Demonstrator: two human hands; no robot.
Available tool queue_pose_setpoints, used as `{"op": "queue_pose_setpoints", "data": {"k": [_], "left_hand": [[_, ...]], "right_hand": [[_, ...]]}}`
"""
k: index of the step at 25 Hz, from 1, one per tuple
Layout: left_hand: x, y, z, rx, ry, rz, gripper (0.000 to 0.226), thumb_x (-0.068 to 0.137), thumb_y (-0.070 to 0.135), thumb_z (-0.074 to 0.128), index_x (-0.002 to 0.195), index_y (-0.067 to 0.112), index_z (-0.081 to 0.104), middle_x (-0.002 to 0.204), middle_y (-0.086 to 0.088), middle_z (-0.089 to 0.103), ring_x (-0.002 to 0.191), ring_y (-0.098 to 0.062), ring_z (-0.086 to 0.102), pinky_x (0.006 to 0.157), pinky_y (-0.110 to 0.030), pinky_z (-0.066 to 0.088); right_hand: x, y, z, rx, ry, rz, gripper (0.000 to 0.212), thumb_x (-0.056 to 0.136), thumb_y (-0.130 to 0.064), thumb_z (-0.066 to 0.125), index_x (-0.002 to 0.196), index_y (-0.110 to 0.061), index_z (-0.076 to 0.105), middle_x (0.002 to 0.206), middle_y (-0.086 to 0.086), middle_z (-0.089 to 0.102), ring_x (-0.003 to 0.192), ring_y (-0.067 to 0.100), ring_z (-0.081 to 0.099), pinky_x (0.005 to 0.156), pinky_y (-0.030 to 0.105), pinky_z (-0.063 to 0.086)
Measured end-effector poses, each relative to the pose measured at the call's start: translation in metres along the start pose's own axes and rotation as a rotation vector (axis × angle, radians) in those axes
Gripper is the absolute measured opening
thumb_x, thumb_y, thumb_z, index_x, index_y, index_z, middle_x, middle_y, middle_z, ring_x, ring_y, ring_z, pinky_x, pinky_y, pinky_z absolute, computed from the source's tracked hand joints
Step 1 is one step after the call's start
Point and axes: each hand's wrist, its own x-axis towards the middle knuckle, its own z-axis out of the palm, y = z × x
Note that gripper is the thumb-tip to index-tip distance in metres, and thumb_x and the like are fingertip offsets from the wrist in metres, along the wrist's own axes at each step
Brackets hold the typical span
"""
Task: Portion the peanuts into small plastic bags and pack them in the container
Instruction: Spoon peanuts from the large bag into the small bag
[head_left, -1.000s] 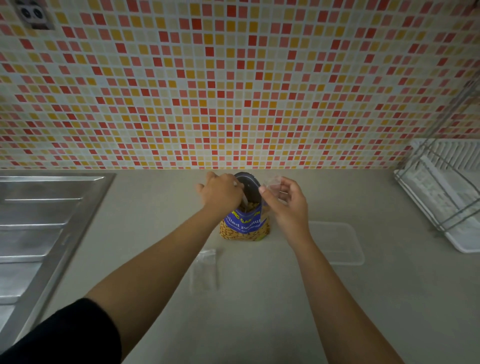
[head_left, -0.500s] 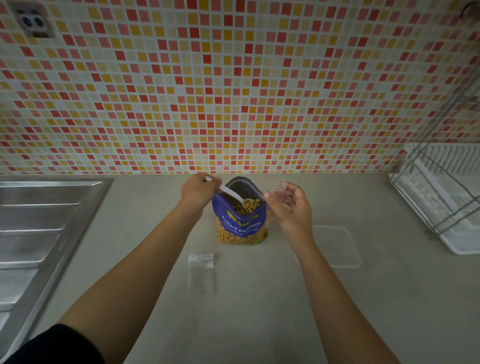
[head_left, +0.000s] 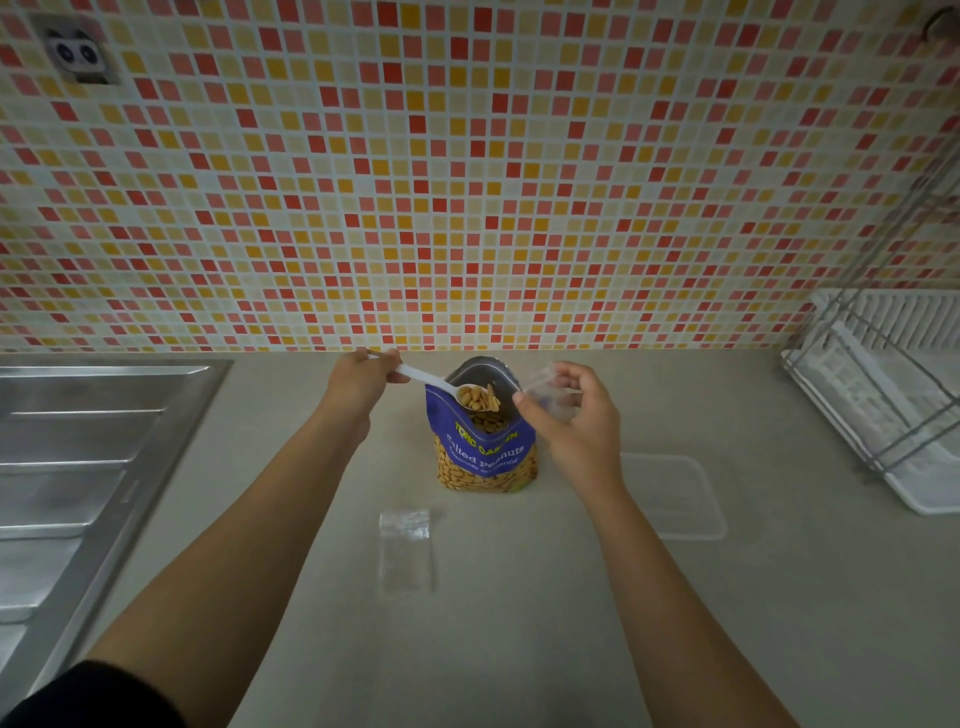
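Note:
A blue peanut bag (head_left: 484, 453) stands upright and open at the back of the counter. My left hand (head_left: 361, 381) grips a white plastic spoon (head_left: 435, 382) whose bowl, heaped with peanuts (head_left: 479, 399), hovers over the bag's mouth. Just right of the bag, my right hand (head_left: 576, 421) pinches a small clear plastic bag (head_left: 546, 387) with its opening beside the spoon's tip. Another small clear bag (head_left: 405, 550) lies flat on the counter in front of the peanut bag. A clear plastic container (head_left: 675, 496) sits to the right, behind my right forearm.
A steel sink drainboard (head_left: 78, 467) fills the left side. A white dish rack with wire frame (head_left: 883, 395) stands at the right edge. The tiled wall rises right behind the peanut bag.
My left hand has drawn the spoon up out of the peanut bag, loaded with peanuts, and carried it toward the small bag in my right hand.

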Motion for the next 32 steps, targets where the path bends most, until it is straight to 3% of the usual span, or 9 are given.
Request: {"op": "queue_pose_setpoints", "data": {"k": [2, 7, 10, 15, 18, 21, 24, 28, 32], "left_hand": [[0.0, -0.001, 0.0, -0.016, -0.014, 0.008, 0.045, 0.095, 0.025, 0.05, 0.135, 0.004, 0.045, 0.101, -0.01, 0.067, 0.101, -0.009, 0.045, 0.096, -0.027, 0.024], [-0.002, 0.002, -0.003, -0.035, 0.01, -0.015, 0.045, 0.095, 0.028, 0.05, 0.133, 0.003, 0.047, 0.09, -0.002, 0.066, 0.12, -0.017, 0.044, 0.11, -0.036, 0.022], [-0.006, 0.013, -0.009, -0.039, 0.032, 0.001, 0.031, 0.094, 0.026, 0.052, 0.119, 0.007, 0.057, 0.099, -0.003, 0.067, 0.111, -0.016, 0.047, 0.108, -0.039, 0.025], [-0.009, 0.049, -0.012, -0.009, -0.033, 0.066, 0.016, 0.093, 0.026, 0.053, 0.096, 0.013, 0.062, 0.08, 0.002, 0.066, 0.109, -0.015, 0.048, 0.105, -0.038, 0.024], [-0.016, 0.068, -0.004, 0.081, -0.091, 0.156, 0.017, 0.094, 0.024, 0.052, 0.086, 0.013, 0.063, 0.074, 0.002, 0.064, 0.106, -0.015, 0.05, 0.098, -0.032, 0.025], [-0.028, 0.083, 0.011, 0.195, -0.115, 0.277, 0.02, 0.094, 0.022, 0.052, 0.102, 0.009, 0.064, 0.075, 0.002, 0.064, 0.084, -0.008, 0.055, 0.084, -0.026, 0.036], [-0.041, 0.097, 0.026, 0.416, -0.17, 0.508, 0.018, 0.093, 0.027, 0.054, 0.096, 0.013, 0.065, 0.077, 0.001, 0.066, 0.068, -0.005, 0.055, 0.065, -0.022, 0.045], [-0.055, 0.107, 0.033, 0.836, -0.157, 0.808, 0.021, 0.086, 0.046, 0.05, 0.076, 0.031, 0.06, 0.083, 0.002, 0.068, 0.082, -0.023, 0.063, 0.075, -0.042, 0.054], [-0.058, 0.121, 0.009, 0.407, -0.073, 0.675, 0.017, 0.093, 0.029, 0.054, 0.095, 0.016, 0.065, 0.087, 0.0, 0.067, 0.073, -0.01, 0.059, 0.063, -0.022, 0.047]], "right_hand": [[0.0, 0.0, 0.001, -0.031, -0.007, -0.004, 0.047, 0.07, -0.028, 0.08, 0.11, -0.019, 0.058, 0.104, -0.005, 0.06, 0.094, 0.007, 0.056, 0.07, 0.002, 0.041], [-0.002, 0.0, 0.002, -0.108, -0.029, -0.011, 0.049, 0.07, -0.027, 0.08, 0.112, -0.016, 0.057, 0.103, -0.007, 0.058, 0.09, 0.004, 0.054, 0.068, 0.001, 0.04], [-0.001, 0.0, 0.002, -0.208, -0.046, -0.047, 0.051, 0.07, -0.031, 0.079, 0.114, -0.018, 0.057, 0.103, -0.01, 0.055, 0.095, 0.008, 0.054, 0.07, 0.006, 0.037], [0.003, -0.003, 0.009, -0.271, -0.071, -0.054, 0.054, 0.069, -0.035, 0.079, 0.116, -0.021, 0.055, 0.103, -0.012, 0.052, 0.096, 0.012, 0.055, 0.072, 0.018, 0.041], [0.005, -0.006, 0.013, -0.247, -0.058, -0.042, 0.054, 0.068, -0.037, 0.078, 0.115, -0.022, 0.056, 0.103, -0.014, 0.053, 0.097, 0.011, 0.056, 0.074, 0.018, 0.042], [0.007, -0.011, 0.017, -0.215, -0.055, -0.027, 0.054, 0.069, -0.04, 0.078, 0.115, -0.023, 0.056, 0.103, -0.014, 0.053, 0.096, 0.01, 0.056, 0.077, 0.023, 0.046], [0.009, -0.014, 0.021, -0.161, -0.046, 0.013, 0.049, 0.069, -0.038, 0.078, 0.11, -0.022, 0.058, 0.104, -0.009, 0.058, 0.093, 0.011, 0.057, 0.076, 0.027, 0.049], [0.01, -0.016, 0.024, -0.109, -0.037, 0.042, 0.045, 0.069, -0.036, 0.078, 0.107, -0.022, 0.059, 0.105, -0.005, 0.062, 0.09, 0.009, 0.058, 0.071, 0.021, 0.047], [0.009, -0.017, 0.018, -0.107, -0.028, 0.063, 0.05, 0.07, -0.038, 0.078, 0.112, -0.02, 0.058, 0.106, -0.007, 0.061, 0.091, 0.011, 0.06, 0.074, 0.025, 0.051]]}}
